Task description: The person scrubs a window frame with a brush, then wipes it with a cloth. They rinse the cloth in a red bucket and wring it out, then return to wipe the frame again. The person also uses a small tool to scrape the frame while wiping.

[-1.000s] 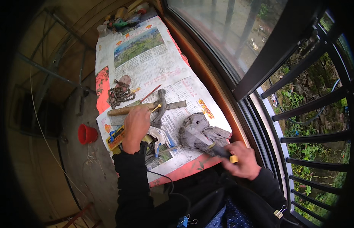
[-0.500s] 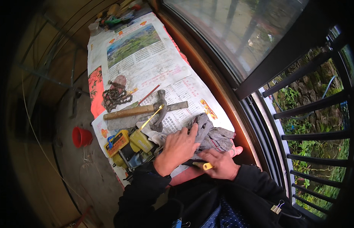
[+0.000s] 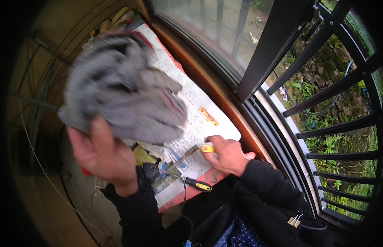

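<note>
Grey cloth [image 3: 121, 94] held up in your left hand [image 3: 105, 160], yellow-ended tool [image 3: 208, 149] in your right hand [image 3: 228, 155].
Your left hand pinches the bunched, blurred cloth at its lower left edge, and the cloth fills the upper left of the frame, hiding part of the newspaper [image 3: 191, 131] on the table [image 3: 213, 175]. Near the centre, your right hand is closed, its fingers curled about the tool. A metal bar [image 3: 190, 152] lies just left of that tool; whether they touch, you cannot tell. Lower down, a black-and-yellow screwdriver handle [image 3: 198, 184] sits by the table's red-covered near edge. Left of centre, a white-and-blue cloth [image 3: 158, 151] shows below the grey one, beside a yellow-green object [image 3: 143, 156].
</note>
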`<action>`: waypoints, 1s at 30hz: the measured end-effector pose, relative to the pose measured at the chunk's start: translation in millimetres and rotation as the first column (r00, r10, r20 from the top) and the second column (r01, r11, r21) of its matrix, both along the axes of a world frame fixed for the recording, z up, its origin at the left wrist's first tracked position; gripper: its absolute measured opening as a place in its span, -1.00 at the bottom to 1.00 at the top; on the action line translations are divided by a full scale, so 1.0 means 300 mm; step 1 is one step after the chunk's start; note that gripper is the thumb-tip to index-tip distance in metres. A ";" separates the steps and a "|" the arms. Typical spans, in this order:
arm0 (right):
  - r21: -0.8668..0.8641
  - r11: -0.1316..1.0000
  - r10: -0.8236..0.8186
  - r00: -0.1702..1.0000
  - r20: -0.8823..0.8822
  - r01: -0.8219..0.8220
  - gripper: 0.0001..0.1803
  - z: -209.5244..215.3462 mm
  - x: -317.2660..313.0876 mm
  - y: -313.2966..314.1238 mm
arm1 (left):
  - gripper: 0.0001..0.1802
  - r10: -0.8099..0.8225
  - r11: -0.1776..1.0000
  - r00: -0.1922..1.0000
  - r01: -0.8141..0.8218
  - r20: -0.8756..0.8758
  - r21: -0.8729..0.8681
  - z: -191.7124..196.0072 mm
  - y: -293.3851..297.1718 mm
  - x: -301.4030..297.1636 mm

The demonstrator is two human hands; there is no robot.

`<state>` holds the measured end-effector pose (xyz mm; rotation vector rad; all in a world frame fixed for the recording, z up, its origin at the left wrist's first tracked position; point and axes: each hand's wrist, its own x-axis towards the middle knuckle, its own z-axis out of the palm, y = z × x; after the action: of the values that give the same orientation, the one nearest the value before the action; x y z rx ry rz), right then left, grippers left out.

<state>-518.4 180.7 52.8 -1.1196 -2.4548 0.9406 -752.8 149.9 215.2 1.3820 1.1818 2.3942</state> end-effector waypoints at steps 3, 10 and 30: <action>0.128 0.942 0.305 0.951 0.048 -0.309 -0.41 -0.055 -0.118 -0.007 | -0.63 0.018 0.997 1.000 -0.019 0.013 0.078 0.066 0.025 -0.056; 0.184 0.864 0.501 0.839 -0.211 -0.469 -0.43 -0.129 -0.049 -0.152 | -0.63 0.176 0.970 0.975 -0.196 0.138 0.146 0.120 -0.041 -0.151; -0.878 0.348 -0.596 0.645 -0.478 -0.330 -0.77 -0.100 0.183 -0.144 | -0.53 -0.830 0.556 0.541 0.794 0.133 0.245 0.167 0.008 0.045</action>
<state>-463.5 137.5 22.9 -0.8149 -0.8823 2.3182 -739.3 152.1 265.2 1.2305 0.1496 1.8583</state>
